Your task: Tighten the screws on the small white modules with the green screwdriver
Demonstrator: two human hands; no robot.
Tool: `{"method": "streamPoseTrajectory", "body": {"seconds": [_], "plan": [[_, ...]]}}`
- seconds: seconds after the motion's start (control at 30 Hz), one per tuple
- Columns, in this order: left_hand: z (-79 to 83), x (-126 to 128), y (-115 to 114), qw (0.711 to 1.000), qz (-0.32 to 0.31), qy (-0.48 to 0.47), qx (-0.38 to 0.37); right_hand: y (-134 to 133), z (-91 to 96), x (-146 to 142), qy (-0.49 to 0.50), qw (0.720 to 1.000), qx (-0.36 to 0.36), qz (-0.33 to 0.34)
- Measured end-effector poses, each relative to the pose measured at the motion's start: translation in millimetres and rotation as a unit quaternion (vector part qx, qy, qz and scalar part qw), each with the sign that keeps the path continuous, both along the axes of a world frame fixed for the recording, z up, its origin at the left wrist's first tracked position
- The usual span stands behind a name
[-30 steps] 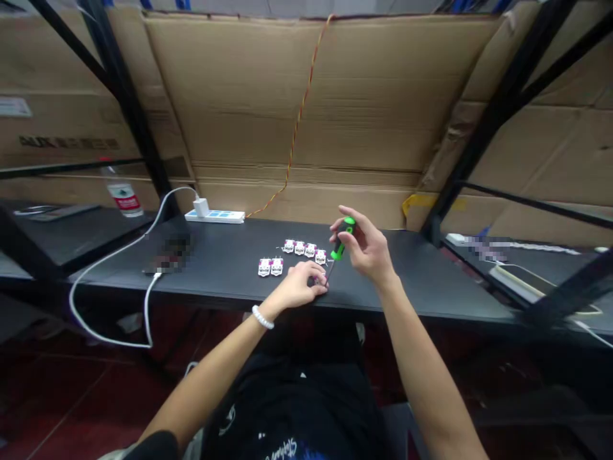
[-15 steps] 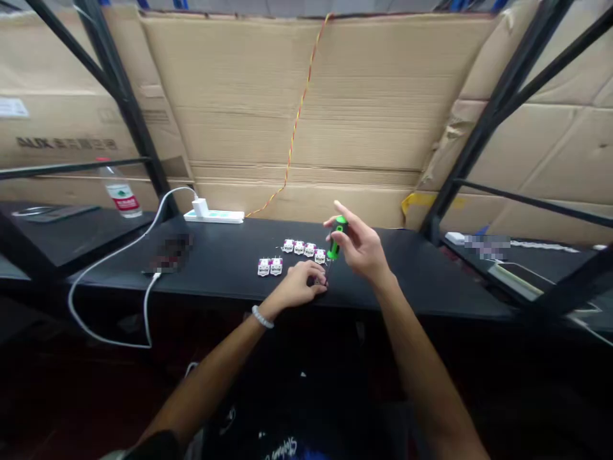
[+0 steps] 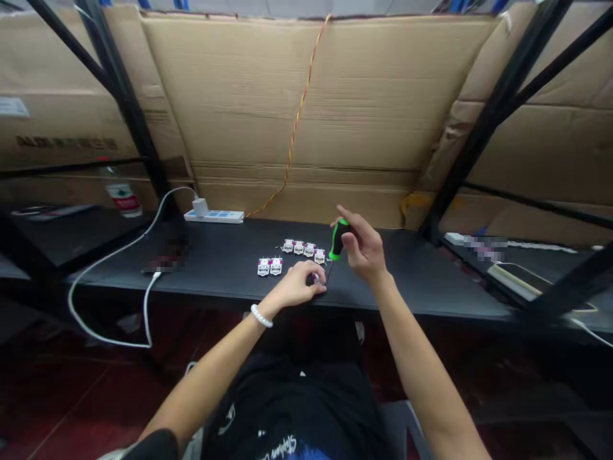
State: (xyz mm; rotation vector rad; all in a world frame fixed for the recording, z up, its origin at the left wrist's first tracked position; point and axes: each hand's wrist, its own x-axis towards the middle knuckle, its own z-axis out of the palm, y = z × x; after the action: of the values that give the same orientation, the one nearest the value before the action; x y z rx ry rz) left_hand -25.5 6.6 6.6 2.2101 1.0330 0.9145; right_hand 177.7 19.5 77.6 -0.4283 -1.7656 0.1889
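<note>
Left hand (image 3: pixel 299 286): rests on the near edge of the bench (image 3: pixel 220 255), fingers curled down over a small part (image 3: pixel 315 278) and pinning it to the surface. The part is mostly hidden; only a pale glimpse shows at the fingertips.
Right hand (image 3: pixel 364 250): raised just right of and beyond the left hand, wrapped round the handle of a screwdriver (image 3: pixel 338 237), with the forefinger lifted off the handle top.
Screwdriver axis: handle up and to the far right, shaft slanting down to the near left, steep but not vertical.
Key relation: the tip ends at or just beside the pinned part. Contact cannot be made out, as the shaft is thin and dark against the bench.
Nearer hand: the left hand is on the part; the right reaches it only through the tool.
Loose parts: a row of four (image 3: pixel 303 248) lies just beyond the hands, and a pair (image 3: pixel 269 266) sits to their left, apart from both hands.
Far left: power strip (image 3: pixel 214 216) and white cable (image 3: pixel 115 255), well apart from the hands.
</note>
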Motion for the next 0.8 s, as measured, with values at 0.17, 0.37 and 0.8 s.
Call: {"method": "streamPoseTrajectory", "body": {"seconds": [0.17,0.37,0.8], "plan": [[1.5,-6,4,0.999,-0.039,-0.008,0.001,-9,7.1,0,0.011,0.998,-0.065,0.025],[2.0,-9,6,0.999,-0.051,-0.013,-0.012,-4,7.9,-2,0.034,0.995,-0.037,-0.091],[-3.3,-7,9,0.999,-0.039,-0.012,-0.011,-14,19.1,2,-0.032,0.994,-0.057,-0.086]]}}
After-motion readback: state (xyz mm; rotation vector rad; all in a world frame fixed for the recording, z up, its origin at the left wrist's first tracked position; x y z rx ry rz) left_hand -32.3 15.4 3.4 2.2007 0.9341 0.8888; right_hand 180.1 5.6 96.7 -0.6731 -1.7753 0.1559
